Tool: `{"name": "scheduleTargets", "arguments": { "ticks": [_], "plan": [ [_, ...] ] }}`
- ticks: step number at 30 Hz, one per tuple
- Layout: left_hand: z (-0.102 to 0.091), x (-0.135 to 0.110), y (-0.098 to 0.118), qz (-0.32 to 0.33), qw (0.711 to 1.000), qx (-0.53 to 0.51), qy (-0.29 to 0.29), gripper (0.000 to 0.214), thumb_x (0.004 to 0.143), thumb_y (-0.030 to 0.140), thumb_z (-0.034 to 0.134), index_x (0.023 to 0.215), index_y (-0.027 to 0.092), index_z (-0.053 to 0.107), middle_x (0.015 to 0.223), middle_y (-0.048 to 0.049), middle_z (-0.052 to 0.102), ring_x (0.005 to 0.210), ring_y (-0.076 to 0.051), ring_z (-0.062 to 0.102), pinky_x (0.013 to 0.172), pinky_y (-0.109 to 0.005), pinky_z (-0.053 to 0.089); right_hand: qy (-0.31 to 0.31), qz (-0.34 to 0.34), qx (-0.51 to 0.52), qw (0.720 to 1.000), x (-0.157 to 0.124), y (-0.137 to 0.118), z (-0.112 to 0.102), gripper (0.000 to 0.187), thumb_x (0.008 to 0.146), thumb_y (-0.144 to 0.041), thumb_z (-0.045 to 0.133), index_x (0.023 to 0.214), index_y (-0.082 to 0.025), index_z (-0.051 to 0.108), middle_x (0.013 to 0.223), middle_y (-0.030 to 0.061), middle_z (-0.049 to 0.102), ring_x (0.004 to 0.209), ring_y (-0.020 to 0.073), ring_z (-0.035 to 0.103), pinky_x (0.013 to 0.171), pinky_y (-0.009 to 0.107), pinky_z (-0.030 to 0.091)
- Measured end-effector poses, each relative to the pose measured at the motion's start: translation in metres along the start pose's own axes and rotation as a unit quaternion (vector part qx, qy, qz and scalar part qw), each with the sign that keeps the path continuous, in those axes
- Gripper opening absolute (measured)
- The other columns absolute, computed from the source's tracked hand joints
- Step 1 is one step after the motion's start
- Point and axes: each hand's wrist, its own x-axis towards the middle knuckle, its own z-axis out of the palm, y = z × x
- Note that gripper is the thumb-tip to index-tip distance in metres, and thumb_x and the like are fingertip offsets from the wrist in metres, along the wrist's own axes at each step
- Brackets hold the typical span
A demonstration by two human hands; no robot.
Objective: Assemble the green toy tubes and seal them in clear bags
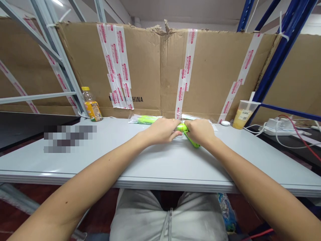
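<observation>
Both my hands meet over the middle of the table, on a bright green tube-like item [182, 127] whose exact kind I cannot make out. My left hand [164, 130] has its fingers curled on the item's left part, with the thumb showing below. Closed around the right end is my right hand [200, 132]. A green strip [193, 140] hangs from under that hand onto the table. Behind my left hand lies a second green item [147, 119] in a clear plastic wrapper. Clear plastic also shows behind my right hand.
A taped cardboard sheet [145, 73] stands along the back of the white table [100, 160]. A yellow-capped drink bottle [93, 107] is at back left. A plastic cup [243, 115], a white case [225, 123] and a power strip [281, 127] with cables sit at right.
</observation>
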Motion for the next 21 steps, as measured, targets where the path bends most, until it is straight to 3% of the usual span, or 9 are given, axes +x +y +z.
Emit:
{"name": "scheduleTargets", "arguments": {
  "ticks": [3, 5, 9, 14, 17, 21],
  "plan": [
    [0.003, -0.001, 0.003, 0.026, 0.997, 0.067, 0.01, 0.032, 0.096, 0.04, 0.048, 0.11, 0.013, 0.057, 0.1, -0.0135, 0.07, 0.089, -0.028, 0.067, 0.072, -0.034, 0.043, -0.012, 0.002, 0.002, 1.0, 0.0, 0.002, -0.001, 0.025, 0.087, -0.028, 0.051, 0.098, -0.022, 0.073, 0.086, 0.0128, 0.074, 0.077, 0.0257, 0.07, 0.061, 0.029, 0.036],
    [0.004, 0.0, 0.001, 0.028, 0.998, 0.052, 0.018, 0.033, 0.096, 0.041, 0.048, 0.111, 0.013, 0.058, 0.1, -0.0132, 0.07, 0.091, -0.028, 0.067, 0.073, -0.034, 0.043, -0.006, -0.003, 0.005, 1.0, 0.001, 0.003, 0.0, 0.026, 0.087, -0.028, 0.051, 0.099, -0.023, 0.073, 0.087, 0.0124, 0.074, 0.077, 0.026, 0.069, 0.061, 0.029, 0.036],
    [0.004, 0.001, -0.004, -0.01, 0.996, -0.09, 0.025, 0.037, 0.094, 0.048, 0.049, 0.112, 0.017, 0.061, 0.1, -0.0086, 0.071, 0.089, -0.024, 0.066, 0.071, -0.032, 0.042, 0.018, -0.008, 0.017, 1.0, 0.003, 0.004, 0.002, 0.025, 0.088, -0.03, 0.051, 0.097, -0.022, 0.073, 0.086, 0.0115, 0.074, 0.078, 0.0256, 0.069, 0.062, 0.03, 0.036],
    [0.001, 0.004, -0.007, -0.054, 0.973, -0.221, -0.031, 0.039, 0.092, 0.053, 0.048, 0.095, 0.017, 0.065, 0.09, -0.0057, 0.07, 0.076, -0.019, 0.061, 0.066, -0.03, 0.041, 0.026, -0.018, 0.013, 0.999, 0.003, 0.002, 0.004, 0.026, 0.089, -0.032, 0.051, 0.095, -0.021, 0.073, 0.086, 0.0109, 0.075, 0.079, 0.0253, 0.069, 0.061, 0.03, 0.035],
    [0.002, 0.004, -0.008, -0.044, 0.974, -0.221, -0.034, 0.035, 0.09, 0.05, 0.052, 0.094, 0.017, 0.064, 0.09, -0.0054, 0.068, 0.077, -0.019, 0.06, 0.066, -0.03, 0.04, 0.016, -0.019, 0.003, 1.0, 0.003, 0.002, 0.004, 0.026, 0.089, -0.032, 0.05, 0.096, -0.021, 0.073, 0.085, 0.0103, 0.075, 0.078, 0.0247, 0.069, 0.061, 0.029, 0.034],
    [0.005, 0.003, -0.007, -0.022, 0.989, -0.146, -0.023, 0.033, 0.092, 0.048, 0.051, 0.099, 0.017, 0.062, 0.09, -0.0075, 0.068, 0.077, -0.021, 0.06, 0.066, -0.031, 0.039, -0.002, -0.019, -0.004, 1.0, 0.002, 0.002, 0.002, 0.024, 0.085, -0.025, 0.051, 0.095, -0.02, 0.072, 0.084, 0.0117, 0.074, 0.076, 0.0256, 0.069, 0.061, 0.029, 0.036]
  ]
}}
